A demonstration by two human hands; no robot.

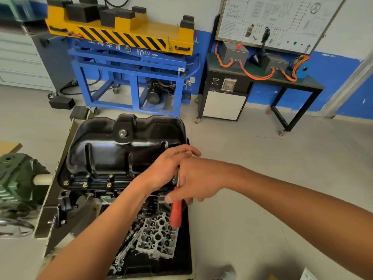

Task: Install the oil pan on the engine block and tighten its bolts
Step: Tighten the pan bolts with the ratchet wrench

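Our right hand grips the red wrench. Our left hand sits on its top; we cannot tell if it holds. The pan is on the block. Near bolts are in. We think tightening is left.

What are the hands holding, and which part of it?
A red-handled wrench: right hand grips the handle's top; left hand rests on its metal end.

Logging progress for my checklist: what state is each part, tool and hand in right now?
Oil pan: seated on the engine block.
Flange bolts: near-edge ones in place.
Wrench: red-handled, held at the pan's near flange.
Right hand: grips the wrench.
Left hand: at the wrench head, grip hidden.
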